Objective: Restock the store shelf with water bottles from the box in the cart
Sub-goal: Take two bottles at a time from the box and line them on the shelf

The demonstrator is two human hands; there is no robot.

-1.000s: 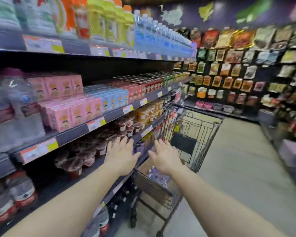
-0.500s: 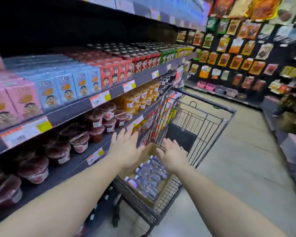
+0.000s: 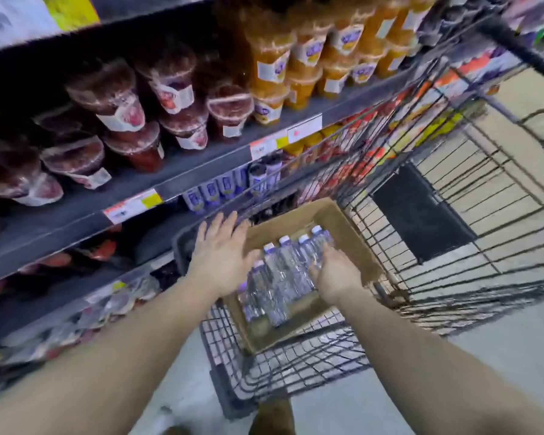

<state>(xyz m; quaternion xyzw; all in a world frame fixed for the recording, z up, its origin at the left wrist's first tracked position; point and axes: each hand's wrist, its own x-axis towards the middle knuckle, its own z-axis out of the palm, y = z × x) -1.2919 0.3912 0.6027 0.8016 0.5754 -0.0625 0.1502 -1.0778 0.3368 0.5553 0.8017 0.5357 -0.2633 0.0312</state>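
Head view, aisle shelving along the left, cart to the right of it. Far left: shelf (image 3: 76, 215) carrying dark red lidded dessert cups (image 3: 120, 102), with orange fruit cups (image 3: 270, 67) further along the same level; price tags (image 3: 132, 205) on the shelf lip. Below that level, a row of small purple-labelled bottles (image 3: 214, 191) sits just beside the cart's near corner; judged the probable restock slot, not confirmed, labels too blurred to read. Left hand (image 3: 223, 259) is open, fingers spread, palm down, over the left edge of the cardboard box (image 3: 336, 221), thumb side touching or just above the nearest bottle; contact cannot be told. Centre: water bottles (image 3: 283, 271) lie on their sides in the box, white caps pointing away, at least 4 caps visible, wrapped or packed tight together. Right hand (image 3: 333, 274) is curled on the right side of the bundle, fingers on the bottles, not yet closed around 1. The box rests in the wire cart (image 3: 453, 196), which stands touching or just beside the shelving. Step in hand, judged: first pick from the box. Advice: take bottles by the body, not the cap; slick plastic, so close fully before lifting; clear the box wall and cart rim before swinging left; set upright, labels forward.
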